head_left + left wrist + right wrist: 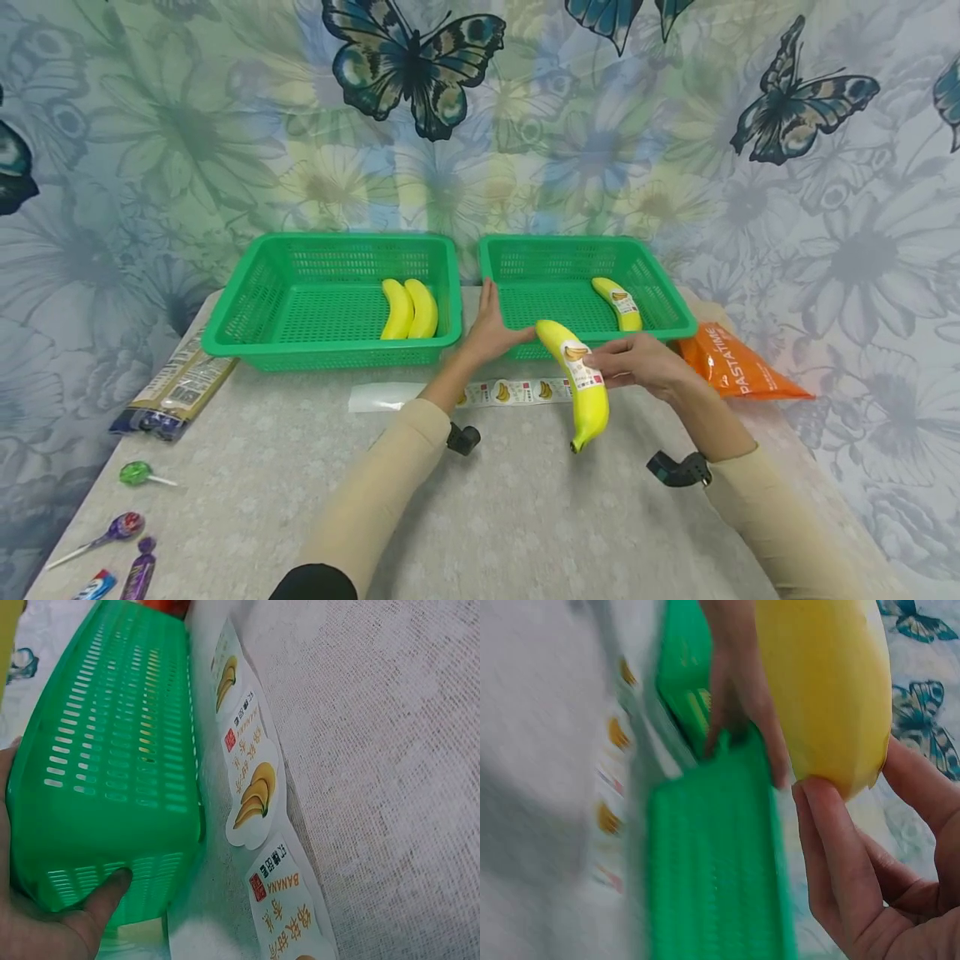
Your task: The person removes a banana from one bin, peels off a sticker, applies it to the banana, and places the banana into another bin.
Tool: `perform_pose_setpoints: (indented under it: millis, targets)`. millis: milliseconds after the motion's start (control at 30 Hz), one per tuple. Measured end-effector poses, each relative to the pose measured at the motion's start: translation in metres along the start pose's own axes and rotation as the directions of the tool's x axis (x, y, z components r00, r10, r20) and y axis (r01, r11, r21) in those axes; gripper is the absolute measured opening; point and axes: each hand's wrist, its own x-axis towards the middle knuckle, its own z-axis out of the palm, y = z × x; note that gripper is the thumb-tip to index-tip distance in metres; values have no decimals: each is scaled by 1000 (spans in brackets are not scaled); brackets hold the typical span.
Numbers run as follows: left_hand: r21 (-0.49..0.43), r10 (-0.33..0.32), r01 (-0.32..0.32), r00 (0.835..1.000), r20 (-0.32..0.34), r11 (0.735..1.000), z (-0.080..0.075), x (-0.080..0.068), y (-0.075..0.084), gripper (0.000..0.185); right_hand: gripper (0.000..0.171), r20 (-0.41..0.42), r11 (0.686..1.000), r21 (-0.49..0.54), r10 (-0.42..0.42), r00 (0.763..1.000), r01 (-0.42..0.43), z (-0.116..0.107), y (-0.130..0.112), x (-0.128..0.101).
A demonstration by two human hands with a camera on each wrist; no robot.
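Note:
My right hand (603, 364) grips a yellow banana (583, 383) with a sticker on it, holding it over the table just in front of the right green basket (660, 287). The right wrist view shows the fingers (832, 855) round this banana (825, 682). My left hand (492, 323) rests with straight fingers against that basket's near left corner, and its thumb (105, 894) presses the front wall (112, 750). One stickered banana (618, 302) lies in the right basket. Two plain bananas (409, 308) lie in the left green basket (247, 308).
A strip of banana stickers (517, 391) lies on the table before the baskets, also near my left hand (251, 787). An orange pasta packet (738, 368) lies right of the baskets. A dark packet (176, 390), lollipops (135, 473) and sweets lie at the left.

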Motion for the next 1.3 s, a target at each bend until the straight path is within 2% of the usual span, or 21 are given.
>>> perform_pose_setpoints:
  millis: [300, 567, 767, 967, 1100, 1300]
  targets:
    - [-52, -7, 8, 1000, 9, 999, 0, -3, 0, 121, 65, -15, 998, -68, 15, 1000, -16, -63, -43, 24]
    - [-58, -4, 4, 1000, 2, 998, -2, -1, -4, 121, 66, -36, 985, -171, 17, 999, -23, -108, -67, 62]
    - [-66, -22, 21, 1000, -6, 998, -1, -4, -1, 120, 69, -2, 972, -236, 14, 1000, -15, -129, -65, 90]
    - [-61, -11, 12, 1000, 6, 998, 6, -2, -2, 119, 70, 29, 940, -335, 78, 997, -64, -146, -59, 110]
    - [-49, -13, 13, 1000, 0, 999, 6, -2, -3, 120, 68, 51, 924, -377, 91, 995, -66, -151, -58, 125]
    - [-47, -15, 15, 1000, -11, 999, 3, -3, -3, 120, 51, 81, 923, -378, 101, 992, -63, -152, -47, 149]
